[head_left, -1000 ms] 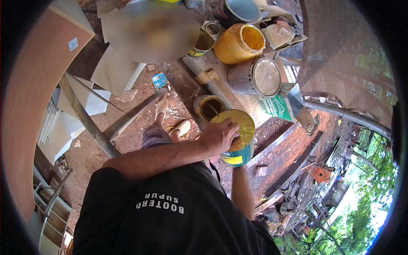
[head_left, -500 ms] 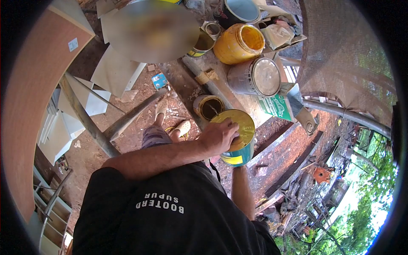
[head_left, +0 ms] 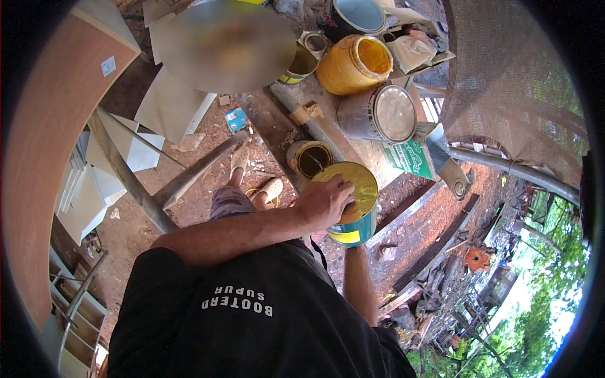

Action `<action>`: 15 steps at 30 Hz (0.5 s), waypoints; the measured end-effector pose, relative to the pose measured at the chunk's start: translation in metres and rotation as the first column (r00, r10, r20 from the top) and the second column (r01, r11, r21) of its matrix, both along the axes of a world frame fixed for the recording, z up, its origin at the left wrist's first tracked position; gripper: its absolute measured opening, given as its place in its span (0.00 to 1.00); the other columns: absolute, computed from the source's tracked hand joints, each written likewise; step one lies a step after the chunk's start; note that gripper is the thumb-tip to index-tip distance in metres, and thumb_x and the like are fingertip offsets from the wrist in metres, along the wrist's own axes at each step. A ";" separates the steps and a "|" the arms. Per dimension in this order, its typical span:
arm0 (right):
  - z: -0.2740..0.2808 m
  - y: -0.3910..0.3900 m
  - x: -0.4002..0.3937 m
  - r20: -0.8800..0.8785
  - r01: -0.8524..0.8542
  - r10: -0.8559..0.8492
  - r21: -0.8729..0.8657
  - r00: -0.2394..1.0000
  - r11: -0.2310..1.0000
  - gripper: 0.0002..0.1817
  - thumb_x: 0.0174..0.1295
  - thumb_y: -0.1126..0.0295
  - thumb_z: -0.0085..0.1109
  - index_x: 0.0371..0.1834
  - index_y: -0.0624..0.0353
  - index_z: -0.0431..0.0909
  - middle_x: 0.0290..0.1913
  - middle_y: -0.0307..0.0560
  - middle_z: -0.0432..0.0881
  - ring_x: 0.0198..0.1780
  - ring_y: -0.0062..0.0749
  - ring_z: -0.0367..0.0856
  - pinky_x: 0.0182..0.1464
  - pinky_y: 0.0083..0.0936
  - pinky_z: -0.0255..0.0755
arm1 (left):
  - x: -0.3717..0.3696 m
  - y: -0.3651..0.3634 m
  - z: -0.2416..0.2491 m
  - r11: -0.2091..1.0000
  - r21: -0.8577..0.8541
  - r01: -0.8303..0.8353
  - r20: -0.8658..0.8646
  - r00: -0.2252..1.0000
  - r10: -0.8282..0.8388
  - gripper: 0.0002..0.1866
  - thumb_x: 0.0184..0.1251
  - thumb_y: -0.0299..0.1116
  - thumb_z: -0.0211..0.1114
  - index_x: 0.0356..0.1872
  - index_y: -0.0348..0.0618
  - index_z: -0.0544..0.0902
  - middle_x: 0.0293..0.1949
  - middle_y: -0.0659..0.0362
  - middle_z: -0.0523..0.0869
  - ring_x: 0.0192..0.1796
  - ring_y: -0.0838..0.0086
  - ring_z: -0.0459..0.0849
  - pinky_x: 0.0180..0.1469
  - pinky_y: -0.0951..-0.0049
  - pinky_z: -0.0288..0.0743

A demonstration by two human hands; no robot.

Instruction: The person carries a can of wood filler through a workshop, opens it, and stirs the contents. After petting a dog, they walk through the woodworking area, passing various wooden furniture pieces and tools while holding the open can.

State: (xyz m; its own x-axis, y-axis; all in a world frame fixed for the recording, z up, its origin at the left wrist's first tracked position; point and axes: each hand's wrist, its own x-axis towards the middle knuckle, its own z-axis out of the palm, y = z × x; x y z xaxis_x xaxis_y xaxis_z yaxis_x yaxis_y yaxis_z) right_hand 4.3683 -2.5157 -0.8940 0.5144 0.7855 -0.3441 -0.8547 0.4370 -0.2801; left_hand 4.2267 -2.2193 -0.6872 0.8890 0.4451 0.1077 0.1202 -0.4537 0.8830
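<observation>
A teal and yellow paint can (head_left: 353, 232) is held tilted in front of me, its gold round end (head_left: 364, 189) facing up. My left hand (head_left: 324, 200) is closed on that end, with the fingers curled near its rim. My right forearm rises to the can's lower side; my right hand is hidden behind it, apparently supporting it. Just beyond the gold end stands a small open can (head_left: 313, 159) with dark contents and a stained rim. A thin strand, apparently liquid, shows between the two cans.
On the bench (head_left: 261, 120) stand a lidded metal bucket (head_left: 394, 113), a yellow tub (head_left: 346, 66) and a dark pail with a pale inside (head_left: 359, 16). A green-and-white packet (head_left: 409, 159) lies by the bucket. Wooden poles (head_left: 129, 170) and pale boards (head_left: 167, 107) are at left.
</observation>
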 end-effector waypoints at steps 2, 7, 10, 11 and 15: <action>-0.007 -0.005 0.003 -0.046 0.013 -0.012 0.013 0.999 1.000 0.38 0.82 0.41 0.31 0.87 0.47 0.46 0.86 0.44 0.52 0.85 0.39 0.51 0.86 0.42 0.41 | 0.000 0.000 0.000 1.000 -0.001 0.002 0.001 1.000 -0.002 0.10 0.70 0.35 0.70 0.43 0.41 0.79 0.39 0.53 0.82 0.35 0.56 0.88 0.35 0.55 0.81; -0.005 0.006 -0.003 0.091 -0.050 0.054 -0.049 0.994 0.998 0.37 0.82 0.41 0.30 0.87 0.47 0.45 0.87 0.45 0.51 0.85 0.40 0.51 0.86 0.42 0.42 | 0.000 0.000 -0.001 1.000 0.007 0.002 -0.001 1.000 -0.002 0.10 0.70 0.35 0.70 0.43 0.41 0.80 0.38 0.53 0.82 0.35 0.56 0.88 0.35 0.55 0.80; 0.015 0.014 -0.005 0.195 -0.132 0.137 -0.034 0.971 0.991 0.37 0.83 0.41 0.29 0.87 0.48 0.45 0.87 0.46 0.51 0.85 0.40 0.51 0.86 0.42 0.42 | 0.000 0.000 -0.001 1.000 0.005 0.000 0.004 1.000 0.000 0.10 0.70 0.35 0.70 0.43 0.41 0.80 0.38 0.53 0.82 0.35 0.56 0.88 0.35 0.55 0.80; 0.011 0.012 -0.004 0.185 -0.102 0.121 -0.106 0.975 0.989 0.37 0.82 0.41 0.30 0.87 0.47 0.45 0.87 0.46 0.51 0.85 0.40 0.51 0.86 0.42 0.42 | 0.000 0.000 -0.001 1.000 0.003 0.001 0.002 1.000 -0.001 0.11 0.70 0.35 0.70 0.43 0.41 0.80 0.38 0.53 0.83 0.35 0.56 0.88 0.35 0.55 0.80; -0.040 -0.017 0.007 0.171 0.000 0.070 -0.377 0.983 0.926 0.38 0.82 0.41 0.30 0.87 0.47 0.45 0.87 0.46 0.51 0.85 0.40 0.51 0.86 0.42 0.42 | 0.000 -0.001 -0.002 1.000 0.003 0.001 -0.002 1.000 -0.001 0.11 0.70 0.35 0.70 0.43 0.41 0.80 0.38 0.53 0.83 0.35 0.56 0.88 0.35 0.55 0.81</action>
State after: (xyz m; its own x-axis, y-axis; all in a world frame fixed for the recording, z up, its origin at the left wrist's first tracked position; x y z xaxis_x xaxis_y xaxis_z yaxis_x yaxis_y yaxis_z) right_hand 4.3755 -2.5332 -0.9345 0.5691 0.6361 -0.5210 -0.7881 0.2413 -0.5662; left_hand 4.2266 -2.2202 -0.6891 0.8898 0.4436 0.1070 0.1217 -0.4567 0.8813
